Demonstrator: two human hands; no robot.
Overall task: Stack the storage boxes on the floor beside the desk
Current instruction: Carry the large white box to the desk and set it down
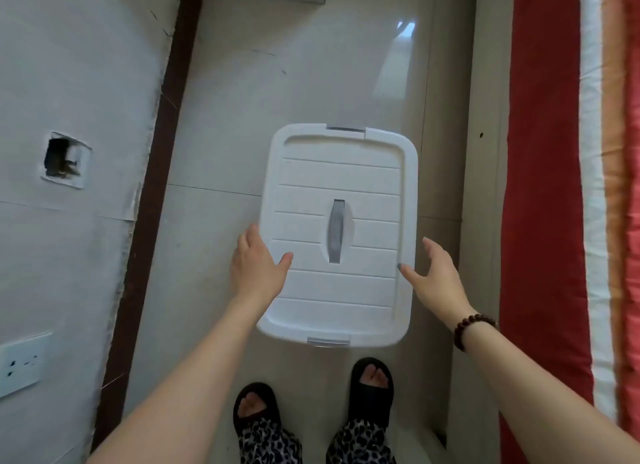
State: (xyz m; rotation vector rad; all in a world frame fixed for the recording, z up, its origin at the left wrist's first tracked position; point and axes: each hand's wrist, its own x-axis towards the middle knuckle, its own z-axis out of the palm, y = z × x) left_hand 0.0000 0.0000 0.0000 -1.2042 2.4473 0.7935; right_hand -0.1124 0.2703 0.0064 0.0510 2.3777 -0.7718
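Where the box [337, 172] sits: floor [277, 82], by the wall [69, 82].
Left hand [254, 269]: spread, thumb on lid [339, 290], steadying its edge.
Right hand [438, 278]: wide open beside the box, probably to grip.

Storage box [337, 235] fills gap between hands. Wall [69, 82] left of left hand [256, 273]; red fabric [543, 186] right of right hand [438, 281]; floor [294, 75] open beyond.

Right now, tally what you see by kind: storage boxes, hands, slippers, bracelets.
White plastic lidded storage box: 1
Bare hands, left hand and right hand: 2
Black open-toe slippers: 2
Brown wooden bead bracelet: 1
Total: 6
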